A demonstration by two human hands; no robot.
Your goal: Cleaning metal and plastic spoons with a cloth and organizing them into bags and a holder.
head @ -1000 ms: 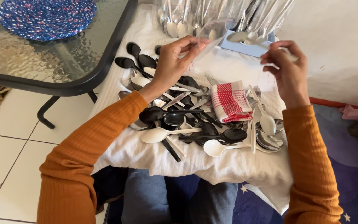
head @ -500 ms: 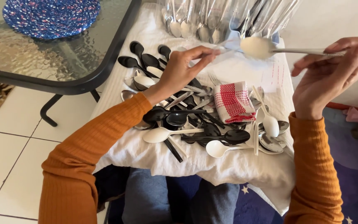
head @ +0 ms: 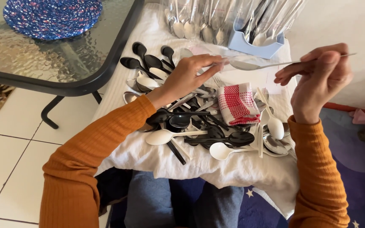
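White floor tiles [head: 9,143] fill the lower left of the frame; a dark-framed textured glass table [head: 55,63] sits upper left with a blue speckled woven round mat [head: 52,16] on it.

Centre: white cloth [head: 216,169] draped over the person's lap, blue jeans [head: 157,202] visible below it. On the cloth, a loose heap of mixed cutlery: black plastic spoons [head: 146,59] at the heap's upper left, white plastic spoons [head: 165,136] along the lower edge, metal pieces mixed through. A red-and-white checked folded cloth [head: 238,103] lies on the heap, right of centre.

Left hand [head: 187,76], orange ribbed sleeve, hovers over the upper part of the heap. Its thumb and forefinger pinch the bowl end of a long metal spoon [head: 250,65]; other fingers curled loosely.

Spoon runs roughly level across upper centre, held clear above the cloth, handle pointing right.

Top centre: light blue plastic cutlery holder [head: 250,44] at the far edge of the cloth, packed with upright metal cutlery [head: 216,21].

Right hand [head: 321,80], upper right, raised. Fingers bent and bunched, thumb and forefinger gripping the spoon's handle end; handle tip pokes out past the fingers.

Lower right: dark blue star-patterned rug [head: 360,169].
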